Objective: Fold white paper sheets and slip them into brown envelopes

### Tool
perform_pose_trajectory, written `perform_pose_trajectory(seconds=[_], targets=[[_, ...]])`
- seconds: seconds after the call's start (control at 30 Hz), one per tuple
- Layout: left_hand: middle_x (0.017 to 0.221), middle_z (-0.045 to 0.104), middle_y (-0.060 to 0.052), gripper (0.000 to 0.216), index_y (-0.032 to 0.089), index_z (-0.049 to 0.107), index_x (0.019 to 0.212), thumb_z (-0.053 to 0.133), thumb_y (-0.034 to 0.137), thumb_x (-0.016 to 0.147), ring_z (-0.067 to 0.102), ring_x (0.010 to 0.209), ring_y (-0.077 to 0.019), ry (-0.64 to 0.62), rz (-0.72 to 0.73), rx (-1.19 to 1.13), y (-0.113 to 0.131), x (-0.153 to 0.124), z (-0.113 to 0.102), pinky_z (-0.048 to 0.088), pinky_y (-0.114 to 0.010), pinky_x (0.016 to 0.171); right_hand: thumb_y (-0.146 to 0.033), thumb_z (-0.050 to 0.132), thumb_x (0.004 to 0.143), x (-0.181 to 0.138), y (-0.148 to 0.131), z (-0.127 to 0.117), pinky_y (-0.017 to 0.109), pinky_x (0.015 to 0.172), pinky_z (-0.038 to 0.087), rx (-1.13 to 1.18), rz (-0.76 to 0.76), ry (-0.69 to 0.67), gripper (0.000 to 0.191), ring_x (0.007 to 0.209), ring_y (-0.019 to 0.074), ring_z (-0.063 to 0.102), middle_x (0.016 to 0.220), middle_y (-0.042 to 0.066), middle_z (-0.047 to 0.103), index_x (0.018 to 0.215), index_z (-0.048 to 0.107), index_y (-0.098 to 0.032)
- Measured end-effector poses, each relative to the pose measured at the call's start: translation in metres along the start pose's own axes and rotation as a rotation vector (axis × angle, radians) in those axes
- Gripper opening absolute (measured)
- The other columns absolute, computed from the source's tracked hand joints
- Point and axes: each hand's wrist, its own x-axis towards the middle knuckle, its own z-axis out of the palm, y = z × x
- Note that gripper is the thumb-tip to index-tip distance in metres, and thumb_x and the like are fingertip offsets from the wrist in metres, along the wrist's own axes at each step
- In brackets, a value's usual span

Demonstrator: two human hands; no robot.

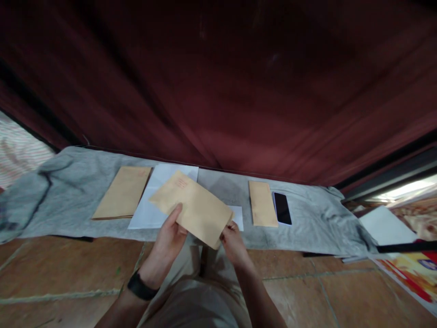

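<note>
Both my hands hold one brown envelope [194, 207] above the grey cloth [68, 182], tilted with its far end to the left. My left hand [169, 239] grips its near left edge, thumb on top. My right hand [232, 239] pinches its near right corner. A black band sits on my left wrist. Under the envelope lie white paper sheets [150, 205]. A stack of brown envelopes [123, 192] rests on the cloth to the left.
Another brown envelope [262, 203] and a black phone [282, 208] lie on the cloth to the right. A dark red curtain [218, 91] hangs behind. Tiled floor [61, 278] lies in front. White papers [387, 225] and a colourful printed sheet [416, 273] sit at the far right.
</note>
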Motion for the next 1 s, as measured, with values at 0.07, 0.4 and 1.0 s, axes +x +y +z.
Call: perform_pose_trajectory(seconds=[0.07, 0.4, 1.0], targets=[[0.119, 0.075, -0.006, 0.051, 0.024, 0.065, 0.129, 0.080, 0.031, 0.080, 0.069, 0.114, -0.0282, -0.150, 0.009, -0.054, 0.005, -0.002, 0.000, 0.054, -0.043, 0.104, -0.042, 0.075, 0.069, -0.002, -0.004, 0.003, 0.034, 0.075, 0.058, 0.049, -0.011, -0.005, 0.025, 0.091, 0.0260, 0.074, 0.087, 0.003, 0.078, 0.086, 0.072, -0.024], [0.157, 0.045, -0.007, 0.102, 0.030, 0.048, 0.148, 0.085, 0.066, 0.061, 0.018, 0.154, -0.0358, -0.488, 0.101, 0.125, 0.002, 0.000, 0.010, 0.023, -0.052, 0.126, -0.055, 0.068, 0.072, -0.029, -0.005, 0.024, 0.035, 0.070, 0.062, 0.144, 0.148, -0.111, 0.028, 0.088, 0.0269, 0.075, 0.088, 0.004, 0.078, 0.079, 0.069, -0.028], [0.144, 0.060, -0.010, 0.095, 0.027, 0.064, 0.131, 0.090, 0.066, 0.048, 0.047, 0.139, -0.0377, -0.282, 0.212, 0.062, 0.002, 0.005, 0.036, 0.055, -0.044, 0.102, -0.055, 0.068, 0.077, -0.025, 0.025, 0.022, 0.030, 0.054, 0.053, 0.012, 0.104, 0.013, 0.029, 0.067, 0.0223, 0.067, 0.069, 0.003, 0.070, 0.086, 0.071, -0.028]])
